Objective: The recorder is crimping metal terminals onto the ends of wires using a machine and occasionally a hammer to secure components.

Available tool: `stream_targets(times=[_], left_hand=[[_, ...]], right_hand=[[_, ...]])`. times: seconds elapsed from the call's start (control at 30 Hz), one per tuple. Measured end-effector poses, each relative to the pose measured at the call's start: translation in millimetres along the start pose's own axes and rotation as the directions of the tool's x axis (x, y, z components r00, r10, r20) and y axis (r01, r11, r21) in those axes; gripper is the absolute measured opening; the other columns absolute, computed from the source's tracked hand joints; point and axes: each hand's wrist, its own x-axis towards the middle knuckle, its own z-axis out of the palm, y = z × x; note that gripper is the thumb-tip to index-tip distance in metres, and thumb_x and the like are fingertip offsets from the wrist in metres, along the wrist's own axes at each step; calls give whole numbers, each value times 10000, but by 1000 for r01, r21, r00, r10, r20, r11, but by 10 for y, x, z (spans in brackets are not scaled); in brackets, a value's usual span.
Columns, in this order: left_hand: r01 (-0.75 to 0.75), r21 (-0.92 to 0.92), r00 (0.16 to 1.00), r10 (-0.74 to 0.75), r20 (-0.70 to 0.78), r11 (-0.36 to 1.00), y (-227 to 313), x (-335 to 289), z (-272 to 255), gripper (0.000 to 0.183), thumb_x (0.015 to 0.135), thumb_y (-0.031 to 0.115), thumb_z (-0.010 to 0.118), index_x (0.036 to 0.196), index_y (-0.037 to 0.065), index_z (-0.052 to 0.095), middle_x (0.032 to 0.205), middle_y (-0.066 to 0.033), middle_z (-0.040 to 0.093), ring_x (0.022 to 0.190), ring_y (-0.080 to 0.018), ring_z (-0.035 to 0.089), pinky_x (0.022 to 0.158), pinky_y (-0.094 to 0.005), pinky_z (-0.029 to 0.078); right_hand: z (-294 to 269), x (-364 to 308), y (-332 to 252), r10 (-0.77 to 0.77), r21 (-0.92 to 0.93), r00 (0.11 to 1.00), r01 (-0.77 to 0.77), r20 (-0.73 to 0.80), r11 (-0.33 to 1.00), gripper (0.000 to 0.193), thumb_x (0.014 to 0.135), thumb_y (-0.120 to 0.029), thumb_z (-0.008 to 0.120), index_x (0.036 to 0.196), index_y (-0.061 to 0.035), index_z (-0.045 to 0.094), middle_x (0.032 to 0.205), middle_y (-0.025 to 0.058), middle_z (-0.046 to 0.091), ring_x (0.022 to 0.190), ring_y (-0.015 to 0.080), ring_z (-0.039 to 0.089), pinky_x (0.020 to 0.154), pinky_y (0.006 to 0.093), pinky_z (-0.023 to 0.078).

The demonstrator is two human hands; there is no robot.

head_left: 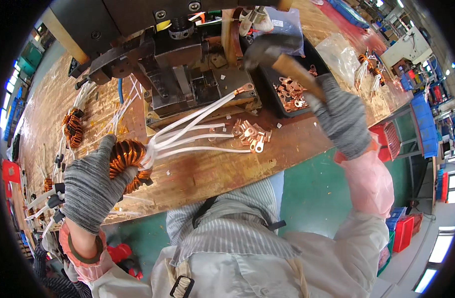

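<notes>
My left hand (91, 184), in a grey knitted glove, grips a copper-wound ring coil (126, 156) near the table's front edge. Several white-sleeved leads (192, 119) run from the coil to the right. One lead ends in a copper cable lug (245, 88) at the right corner of the press's metal base. Around the wooden handle of a hammer (296, 73) my gloved right hand (344, 119) is closed. The hammer's dark head is raised and blurred, up and to the right of that lug. Loose copper lugs (252, 135) lie in a pile by the other lead ends.
A heavy dark metal press (180, 52) stands at the back of the wooden table (207, 174). Right of it is a black tray (268, 89) holding copper lugs. More wound coils (73, 129) lie at left. A clear plastic bag (336, 52) and another coil (374, 67) sit far right.
</notes>
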Motion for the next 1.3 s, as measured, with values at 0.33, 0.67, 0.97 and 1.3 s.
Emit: stream_targets(times=[0.33, 0.67, 0.97, 1.3], left_hand=[[2, 9, 1000, -2, -26, 1000, -1, 70, 5, 595, 665, 320, 697, 1116, -10, 491, 864, -191, 617, 782, -324, 611, 698, -377, 474], [-36, -51, 999, 35, -15, 998, -11, 75, 15, 582, 662, 292, 707, 1114, -7, 493, 910, -194, 612, 826, -306, 614, 715, -348, 479], [-44, -32, 995, 41, -88, 999, -129, 34, 157, 575, 653, 266, 711, 1115, 1, 494, 889, -195, 613, 822, -315, 610, 716, -352, 474], [-72, -66, 991, 64, -118, 995, -188, 42, 216, 571, 663, 311, 701, 1112, 23, 499, 851, -182, 619, 790, -320, 609, 685, -366, 471]], right_hand=[[549, -168, 58, 36, -74, 960, -16, 279, 997, 343, 811, -275, 568, 1004, -6, 478, 581, 165, 556, 541, 348, 571, 464, 422, 440], [486, -416, 68, 134, -23, 987, -136, -95, 990, 333, 821, -304, 548, 970, -12, 490, 545, 165, 535, 531, 328, 576, 476, 410, 439], [132, -212, -28, 172, 160, 978, -153, -118, 975, 378, 821, -355, 535, 1003, -27, 483, 610, 165, 565, 534, 326, 579, 453, 428, 439], [420, -229, 25, 176, 130, 984, -179, 34, 975, 349, 854, -360, 475, 943, -22, 466, 584, 168, 545, 553, 362, 567, 454, 439, 431]])
